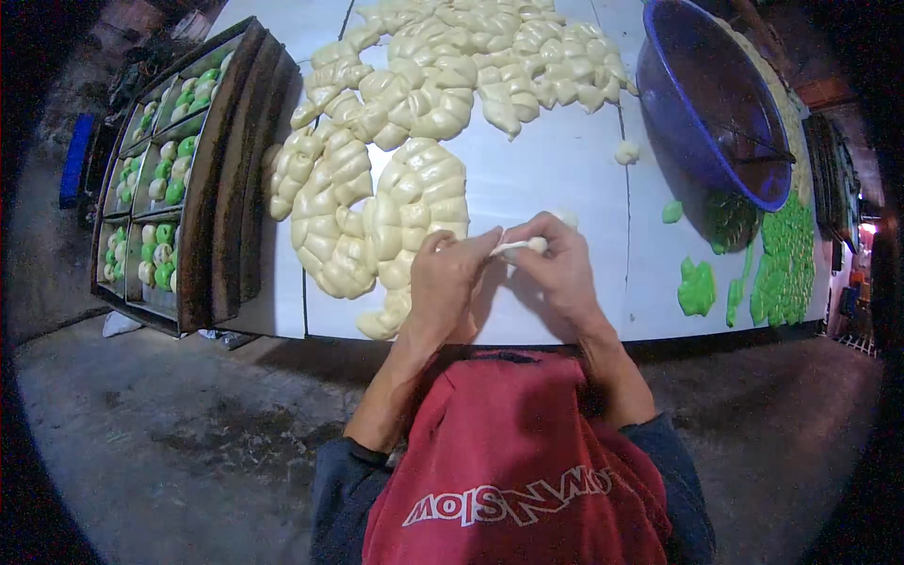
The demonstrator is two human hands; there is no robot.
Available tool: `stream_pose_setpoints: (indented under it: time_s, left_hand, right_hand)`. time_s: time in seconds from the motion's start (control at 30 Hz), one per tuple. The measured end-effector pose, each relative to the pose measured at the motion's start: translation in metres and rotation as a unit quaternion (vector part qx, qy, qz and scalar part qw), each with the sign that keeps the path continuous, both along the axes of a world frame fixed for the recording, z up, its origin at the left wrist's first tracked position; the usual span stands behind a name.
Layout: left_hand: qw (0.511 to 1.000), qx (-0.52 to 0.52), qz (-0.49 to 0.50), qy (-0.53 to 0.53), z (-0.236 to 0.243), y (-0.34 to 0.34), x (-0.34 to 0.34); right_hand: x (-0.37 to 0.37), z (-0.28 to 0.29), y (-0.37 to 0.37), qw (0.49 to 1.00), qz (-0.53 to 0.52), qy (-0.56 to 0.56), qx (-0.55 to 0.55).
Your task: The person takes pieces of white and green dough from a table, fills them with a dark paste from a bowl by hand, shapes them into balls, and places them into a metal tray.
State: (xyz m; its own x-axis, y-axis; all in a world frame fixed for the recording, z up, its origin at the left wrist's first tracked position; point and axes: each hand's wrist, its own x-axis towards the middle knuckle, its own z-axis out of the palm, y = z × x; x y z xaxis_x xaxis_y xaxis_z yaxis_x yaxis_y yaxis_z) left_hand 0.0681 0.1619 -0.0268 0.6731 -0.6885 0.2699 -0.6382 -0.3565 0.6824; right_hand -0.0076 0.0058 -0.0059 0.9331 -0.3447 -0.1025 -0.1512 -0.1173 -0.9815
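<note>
My left hand (450,273) and my right hand (556,268) meet over the white tabletop (508,311), both closed on a small strand of pale dough (513,247) stretched between their fingertips, with a rounded bit at my right fingers. Left of them lie large cut masses of pale dough (330,235), spreading to the far part of the table. A small loose blob of pale dough (627,153) lies beyond my right hand.
Metal trays (193,264) of green and pale dough balls stand stacked at the left. A large purple tub (678,113) sits at the back right, beside green dough pieces (782,264). The table's near edge runs in front of me, with grey floor (217,424) beyond it.
</note>
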Motion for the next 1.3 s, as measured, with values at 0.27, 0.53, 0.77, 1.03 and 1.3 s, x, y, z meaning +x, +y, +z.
stream_pose_setpoints:
  time_s: [0.27,0.53,0.77,1.03,1.3]
  left_hand:
    - [0.967,0.241,-0.019,-0.086,-0.002,-0.002,-0.002]
    - [0.999,0.035,0.013,0.005,0.028,-0.025,0.001]
    - [0.878,-0.161,0.058,0.446,0.034,-0.068,-0.005]
    - [0.931,-0.263,0.019,0.253,0.032,-0.125,-0.028]
    - [0.780,-0.413,-0.045,0.468,0.047,-0.213,-0.082]
  right_hand:
    - [0.001,0.039,-0.029,0.913,-0.063,-0.076,0.397]
    - [-0.007,0.031,-0.031,0.922,-0.091,-0.063,0.372]
    - [-0.019,0.012,-0.049,0.987,-0.055,-0.008,-0.151]
    - [-0.047,0.027,-0.081,0.975,-0.137,-0.093,-0.147]
    - [-0.061,0.089,-0.121,0.867,-0.051,-0.177,0.464]
